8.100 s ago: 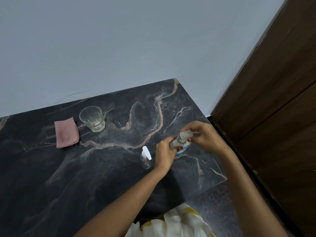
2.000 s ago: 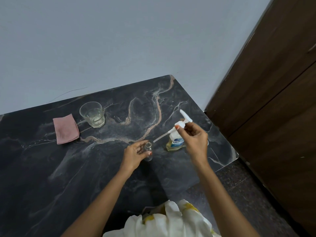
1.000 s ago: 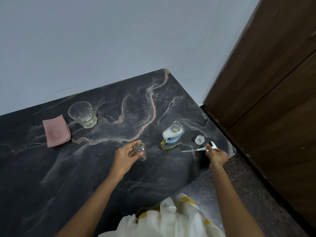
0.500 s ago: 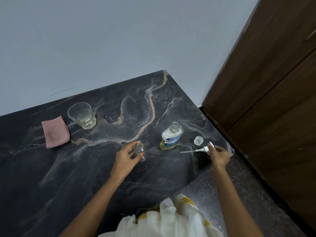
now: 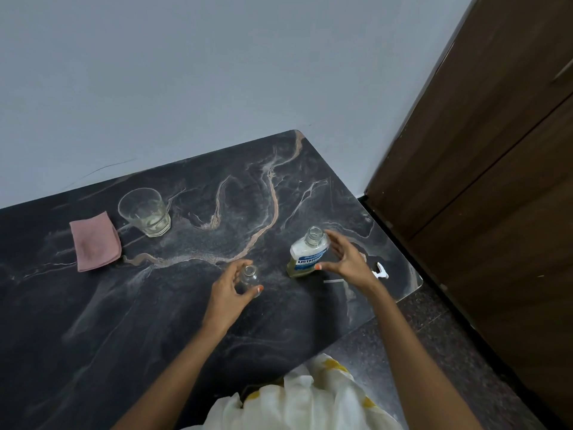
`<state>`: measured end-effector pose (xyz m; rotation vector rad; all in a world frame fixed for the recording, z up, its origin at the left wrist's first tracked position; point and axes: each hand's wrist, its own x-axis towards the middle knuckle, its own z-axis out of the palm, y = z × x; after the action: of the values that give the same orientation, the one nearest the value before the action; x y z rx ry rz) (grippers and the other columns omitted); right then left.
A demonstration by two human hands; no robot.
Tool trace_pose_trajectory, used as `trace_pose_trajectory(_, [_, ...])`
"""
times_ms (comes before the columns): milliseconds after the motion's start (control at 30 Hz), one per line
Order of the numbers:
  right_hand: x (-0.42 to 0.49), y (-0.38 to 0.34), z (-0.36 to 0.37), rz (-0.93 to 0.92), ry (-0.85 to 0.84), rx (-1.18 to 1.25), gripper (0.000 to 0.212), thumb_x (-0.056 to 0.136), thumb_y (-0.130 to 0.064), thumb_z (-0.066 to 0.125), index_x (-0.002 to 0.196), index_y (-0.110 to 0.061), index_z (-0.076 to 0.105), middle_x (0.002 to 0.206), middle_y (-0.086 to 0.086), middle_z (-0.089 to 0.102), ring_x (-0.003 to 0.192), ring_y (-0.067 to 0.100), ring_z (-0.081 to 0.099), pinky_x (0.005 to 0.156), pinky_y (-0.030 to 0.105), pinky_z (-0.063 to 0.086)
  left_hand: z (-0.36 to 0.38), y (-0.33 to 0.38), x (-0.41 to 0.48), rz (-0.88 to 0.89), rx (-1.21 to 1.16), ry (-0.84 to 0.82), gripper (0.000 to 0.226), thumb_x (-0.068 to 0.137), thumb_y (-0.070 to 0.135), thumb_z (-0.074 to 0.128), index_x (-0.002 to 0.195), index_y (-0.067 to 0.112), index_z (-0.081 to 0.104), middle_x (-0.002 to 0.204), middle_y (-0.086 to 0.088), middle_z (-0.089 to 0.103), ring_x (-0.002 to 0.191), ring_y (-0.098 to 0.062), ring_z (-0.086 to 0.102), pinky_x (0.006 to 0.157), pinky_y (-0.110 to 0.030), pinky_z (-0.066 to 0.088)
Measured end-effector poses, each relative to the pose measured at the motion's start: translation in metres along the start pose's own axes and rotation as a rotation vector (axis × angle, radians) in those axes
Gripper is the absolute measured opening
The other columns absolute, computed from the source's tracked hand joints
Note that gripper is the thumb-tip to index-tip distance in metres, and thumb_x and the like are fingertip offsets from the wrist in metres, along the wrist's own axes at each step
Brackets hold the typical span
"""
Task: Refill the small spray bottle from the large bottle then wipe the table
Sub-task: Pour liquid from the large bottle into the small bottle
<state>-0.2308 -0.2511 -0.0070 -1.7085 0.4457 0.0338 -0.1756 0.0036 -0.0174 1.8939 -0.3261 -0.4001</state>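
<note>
Large bottle (image 5: 307, 254): standing upright and uncapped on the table (image 5: 155, 321), near its right edge; pale yellow liquid is sitting low in it, behind a blue label.
Right hand (image 5: 348, 263): reaching in at the large bottle's right side with fingers spread wide, the thumb by the label and the fingers by the neck. I cannot tell whether it is touching the bottle.
Left hand (image 5: 229, 294): curling thumb and fingers round the small bottle.
Small bottle (image 5: 249, 274): standing upright and open-mouthed just left of the large bottle, apart from it; clear glass.
Pump (image 5: 382, 272): lying on the table right of the large bottle, beyond the right hand, its thin tube pointing back toward the bottle and partly hiding under the wrist.
Glass (image 5: 144, 212): standing well left of the large bottle and farther back, holding a little pale liquid.
Cloth (image 5: 94, 242): pink, folded, lying farther left of the large bottle, just beside the glass.
Door (image 5: 496, 181): brown wood, standing right of the large bottle, off the table.
</note>
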Motion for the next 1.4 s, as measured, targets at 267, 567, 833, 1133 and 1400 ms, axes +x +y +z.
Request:
trace_pose_trajectory(267, [0.011, 0.000, 0.021, -0.004, -0.015, 0.013, 0.053, 0.064, 0.014, 0.072, 0.109, -0.006, 0.053, 0.098, 0.005, 0.063, 0.088, 0.003, 0.062, 0.080, 0.013, 0.049, 0.000, -0.003, 0.001, 0.004, 0.033, 0.003, 0.050, 0.069, 0.007, 0.076, 0.101, 0.037, 0.052, 0.099, 0.014, 0.062, 0.095, 0.001, 0.060, 0.081, -0.006, 0.045])
trace_pose_trajectory(567, [0.009, -0.001, 0.033, 0.003, 0.084, 0.111, 0.045, 0.064, 0.015, 0.071, 0.104, -0.001, 0.057, 0.090, 0.003, 0.065, 0.072, -0.004, 0.065, 0.069, 0.012, 0.052, 0.000, -0.003, 0.003, 0.009, 0.032, 0.013, 0.052, 0.070, 0.008, 0.075, 0.101, 0.043, 0.051, 0.101, 0.014, 0.063, 0.097, 0.001, 0.060, 0.085, -0.008, 0.044])
trace_pose_trajectory(833, [0.002, -0.019, 0.043, -0.065, 0.137, 0.094, 0.045, 0.061, 0.009, 0.076, 0.093, -0.019, 0.061, 0.096, 0.009, 0.068, 0.075, -0.002, 0.066, 0.070, 0.013, 0.053, -0.007, 0.010, 0.011, 0.076, -0.014, 0.067, 0.052, 0.066, 0.012, 0.078, 0.109, 0.033, 0.058, 0.100, 0.000, 0.068, 0.096, -0.012, 0.062, 0.082, -0.012, 0.048])
trace_pose_trajectory(1133, [-0.003, -0.088, 0.030, -0.326, 0.217, 0.033, 0.055, 0.058, 0.007, 0.079, 0.094, -0.029, 0.059, 0.092, -0.010, 0.066, 0.081, -0.006, 0.064, 0.069, 0.008, 0.050, -0.026, 0.069, 0.027, 0.206, -0.154, 0.103, 0.066, 0.065, 0.009, 0.077, 0.115, 0.040, 0.050, 0.111, 0.010, 0.062, 0.099, 0.004, 0.059, 0.086, -0.007, 0.046])
trace_pose_trajectory(1400, [-0.002, -0.143, 0.016, -0.560, 0.258, -0.132, 0.057, 0.061, 0.002, 0.080, 0.097, -0.035, 0.057, 0.095, -0.019, 0.062, 0.089, -0.013, 0.060, 0.072, 0.004, 0.046, -0.036, 0.102, 0.038, 0.269, -0.211, 0.124, 0.049, 0.060, 0.014, 0.080, 0.094, 0.037, 0.054, 0.099, 0.015, 0.063, 0.090, 0.008, 0.061, 0.082, -0.008, 0.048])
